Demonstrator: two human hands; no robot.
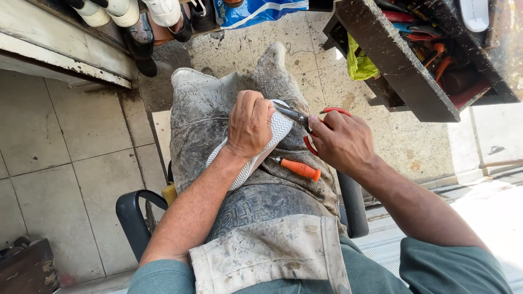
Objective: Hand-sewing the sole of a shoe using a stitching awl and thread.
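Note:
My left hand [249,124] presses down on a white shoe [272,142] lying sole-up across my lap, its ribbed sole facing me. My right hand [340,142] grips red-handled pliers [305,121], whose dark jaws reach the shoe's toe end beside my left fingers. An orange-handled tool [299,169] rests on the dirty grey apron [256,207] over my knees, just below the shoe.
A dark wooden tool box [414,65] with several red and orange tools stands at upper right, a yellow-green bag [359,62] beside it. White and black shoes [136,16] line a shelf at upper left. A black chair arm [131,212] sits lower left on tiled floor.

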